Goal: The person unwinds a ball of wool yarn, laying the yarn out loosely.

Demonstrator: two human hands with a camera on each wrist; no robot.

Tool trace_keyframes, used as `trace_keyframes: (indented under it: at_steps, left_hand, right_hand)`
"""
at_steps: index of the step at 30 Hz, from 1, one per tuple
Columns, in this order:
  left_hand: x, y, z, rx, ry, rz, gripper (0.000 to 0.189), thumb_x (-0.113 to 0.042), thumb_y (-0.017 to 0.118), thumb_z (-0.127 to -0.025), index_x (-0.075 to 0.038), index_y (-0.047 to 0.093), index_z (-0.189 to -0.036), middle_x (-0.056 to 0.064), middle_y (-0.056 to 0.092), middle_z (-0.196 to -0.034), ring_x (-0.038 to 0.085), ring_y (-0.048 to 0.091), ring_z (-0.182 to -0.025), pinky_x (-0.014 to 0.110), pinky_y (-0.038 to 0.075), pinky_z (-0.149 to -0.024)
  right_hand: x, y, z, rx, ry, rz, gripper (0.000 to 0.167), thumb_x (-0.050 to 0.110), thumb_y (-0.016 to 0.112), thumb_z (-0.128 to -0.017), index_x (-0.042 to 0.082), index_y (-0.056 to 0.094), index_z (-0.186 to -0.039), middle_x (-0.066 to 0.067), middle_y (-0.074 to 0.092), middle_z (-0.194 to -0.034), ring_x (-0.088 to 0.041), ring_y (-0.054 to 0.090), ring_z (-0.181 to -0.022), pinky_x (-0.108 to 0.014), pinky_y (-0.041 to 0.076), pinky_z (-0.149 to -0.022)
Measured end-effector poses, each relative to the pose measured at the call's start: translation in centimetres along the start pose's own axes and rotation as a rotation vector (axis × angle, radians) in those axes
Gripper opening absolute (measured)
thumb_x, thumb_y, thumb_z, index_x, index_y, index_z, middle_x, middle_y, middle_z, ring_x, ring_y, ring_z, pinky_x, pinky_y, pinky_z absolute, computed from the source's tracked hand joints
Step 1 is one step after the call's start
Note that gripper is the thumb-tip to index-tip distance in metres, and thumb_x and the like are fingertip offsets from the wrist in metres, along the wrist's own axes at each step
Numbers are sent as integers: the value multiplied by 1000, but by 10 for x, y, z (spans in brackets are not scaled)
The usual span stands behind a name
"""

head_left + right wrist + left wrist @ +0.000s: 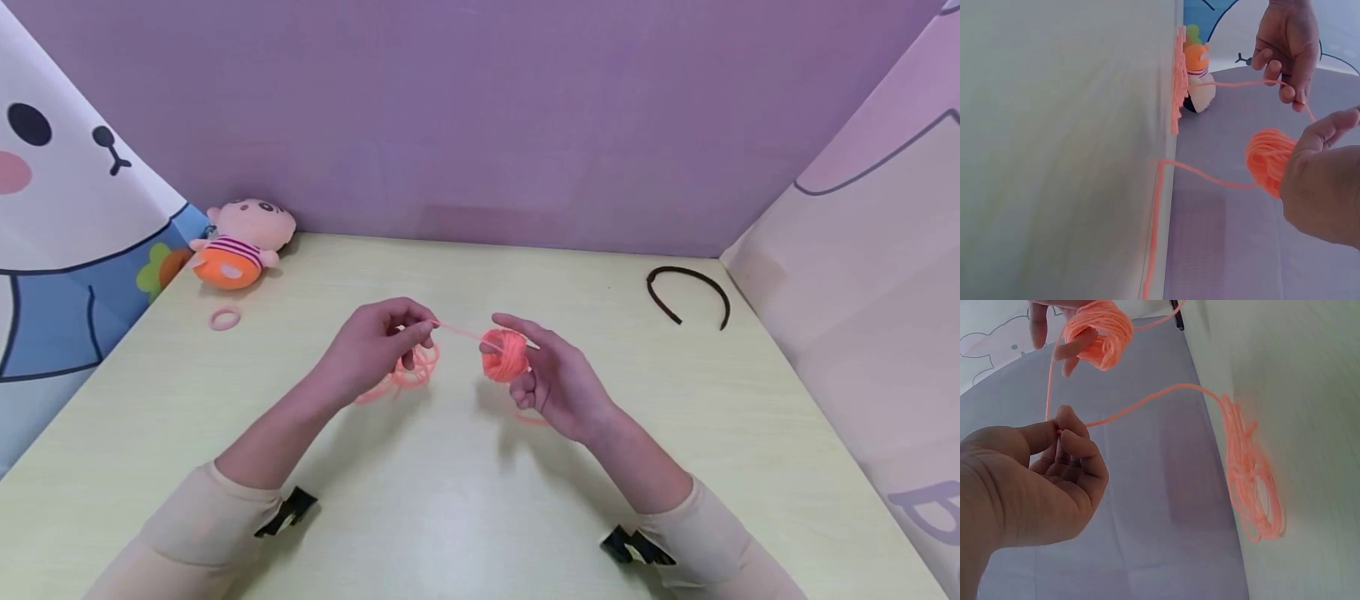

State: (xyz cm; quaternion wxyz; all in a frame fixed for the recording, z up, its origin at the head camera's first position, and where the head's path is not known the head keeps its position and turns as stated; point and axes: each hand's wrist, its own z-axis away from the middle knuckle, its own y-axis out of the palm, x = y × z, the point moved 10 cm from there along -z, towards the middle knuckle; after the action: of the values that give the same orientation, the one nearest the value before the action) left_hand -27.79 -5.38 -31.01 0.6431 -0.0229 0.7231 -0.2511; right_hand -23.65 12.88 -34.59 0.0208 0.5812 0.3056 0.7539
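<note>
Between thumb and fingertips my left hand point(378, 340) pinches a strand of coral yarn point(1154, 398). The strand runs taut from there to a small wound bundle of yarn point(506, 358), which sits around the fingers of my right hand point(566, 387). In the left wrist view a finger point(1079, 344) passes through the bundle, and the right index finger points outward in the head view. A loose heap of the same yarn point(1249, 472) lies on the table below the left hand. From the bundle a tail of yarn point(1155, 231) trails onto the table.
A plush doll point(243, 242) in orange pants sits at the back left, with a pink ring point(225, 317) in front of it. A dark headband point(693, 273) lies at the back right. Printed and purple panels point(480, 125) enclose the table point(450, 517).
</note>
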Motion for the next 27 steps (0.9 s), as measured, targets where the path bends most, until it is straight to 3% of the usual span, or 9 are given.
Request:
trace_keyframes:
  at_steps: [6, 12, 19, 23, 27]
  left_hand:
    - [3, -5, -2, -18, 4, -9, 12, -12, 62, -102, -6, 70, -109, 8, 70, -91, 22, 59, -66, 28, 48, -56]
    - [4, -11, -1, -33, -8, -47, 13, -13, 61, -102, -6, 70, -110, 12, 69, -92, 24, 59, -67, 29, 48, -56]
    - [14, -17, -3, -19, -79, -128, 15, -13, 58, -103, -6, 68, -112, 11, 67, -94, 25, 62, -68, 31, 50, -59]
    - [25, -9, -2, 71, -128, -226, 21, -15, 58, -103, -6, 63, -121, 12, 64, -107, 27, 65, -75, 33, 49, -61]
    - [28, 8, -2, 163, -105, -273, 30, -15, 61, -100, -4, 59, -128, 12, 61, -117, 27, 67, -84, 35, 53, -73]
  right_hand:
    - [3, -14, 0, -154, -32, 45, 44, 13, 50, -105, 9, 46, -149, 0, 68, -102, -10, 51, -47, -19, 42, -49]
    - [3, -23, 1, -246, -40, 52, 39, 7, 52, -104, 9, 53, -143, -1, 73, -102, -9, 45, -46, -18, 37, -47]
    - [1, -19, -1, -202, -27, 21, 42, 7, 43, -105, 8, 46, -146, -4, 72, -109, -8, 43, -46, -16, 35, -46]
    - [0, -14, 0, -152, -12, -23, 42, 16, 40, -107, 9, 42, -148, -4, 71, -110, -7, 46, -47, -15, 38, -47]
    - [-1, -9, 0, -104, -9, -59, 38, 25, 39, -108, 11, 50, -141, -7, 70, -114, -7, 49, -49, -17, 42, -48]
